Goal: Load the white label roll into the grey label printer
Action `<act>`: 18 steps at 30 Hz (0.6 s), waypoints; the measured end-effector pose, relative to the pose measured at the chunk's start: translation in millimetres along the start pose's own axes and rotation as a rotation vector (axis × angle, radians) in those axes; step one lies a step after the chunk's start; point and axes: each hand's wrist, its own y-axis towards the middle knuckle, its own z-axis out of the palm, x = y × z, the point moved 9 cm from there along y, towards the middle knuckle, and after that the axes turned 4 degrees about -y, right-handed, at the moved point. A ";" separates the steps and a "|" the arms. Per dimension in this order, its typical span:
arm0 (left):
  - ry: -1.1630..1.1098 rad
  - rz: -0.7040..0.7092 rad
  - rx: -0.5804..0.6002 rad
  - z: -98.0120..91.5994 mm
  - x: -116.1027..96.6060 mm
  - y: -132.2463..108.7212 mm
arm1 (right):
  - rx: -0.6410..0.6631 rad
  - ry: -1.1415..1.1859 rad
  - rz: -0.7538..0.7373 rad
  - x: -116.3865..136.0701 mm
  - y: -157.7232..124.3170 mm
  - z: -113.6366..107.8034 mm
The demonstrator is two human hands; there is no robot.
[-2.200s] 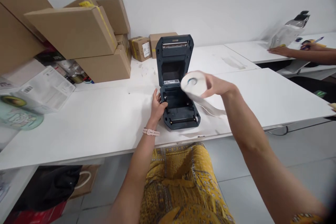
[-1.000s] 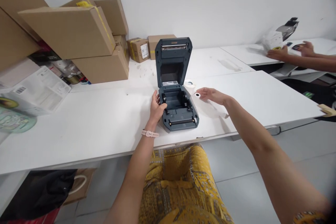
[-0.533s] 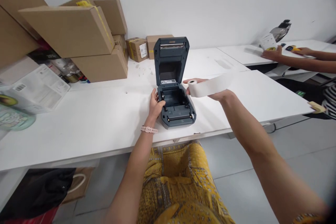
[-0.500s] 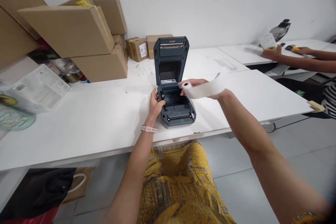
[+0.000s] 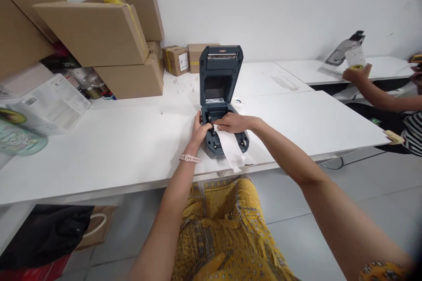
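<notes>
A dark grey label printer (image 5: 220, 74) stands on the white table with its lid raised. My left hand (image 5: 199, 131) is closed on the left side of the printer, its thumb on the roll holder inside. My right hand (image 5: 233, 123) reaches into the open bay and holds the paper roll, which its fingers mostly hide. From under that hand a white paper strip (image 5: 230, 145) runs out over the printer's front edge and hangs towards the table edge.
Cardboard boxes (image 5: 128, 81) are stacked at the back left, with a white printed box (image 5: 54, 103) and a green container (image 5: 26, 142) beside them. On the right, another person's hand (image 5: 358, 74) holds a small white box near a clear bottle (image 5: 343, 50).
My right hand has lowered the paper roll from beside the printer into its bay. The loose paper strip now lies forward over the front. The other person's hand has lifted the white box.
</notes>
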 end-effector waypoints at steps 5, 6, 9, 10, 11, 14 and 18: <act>-0.005 0.010 0.066 4.4 -1.8 -3.6 | -0.040 -0.010 0.045 2.9 5.6 -0.9; -0.003 0.009 0.079 5.0 -2.9 -4.8 | -0.051 -0.012 0.061 2.6 7.0 -1.4; -0.004 -0.005 0.108 6.3 -5.5 -8.1 | -0.093 -0.016 0.115 0.6 10.1 -4.3; -0.007 -0.007 0.120 7.2 -6.4 -9.0 | -0.112 -0.014 0.133 0.2 10.2 -5.9; -0.009 -0.005 0.131 8.2 -7.3 -9.7 | -0.132 -0.012 0.149 0.4 9.8 -7.6; -0.005 0.005 0.141 9.5 -9.3 -10.4 | -0.201 0.004 0.178 5.1 4.0 -12.9; 0.012 0.033 0.134 10.1 -12.1 -10.3 | -0.282 0.038 0.158 20.4 -13.9 -12.5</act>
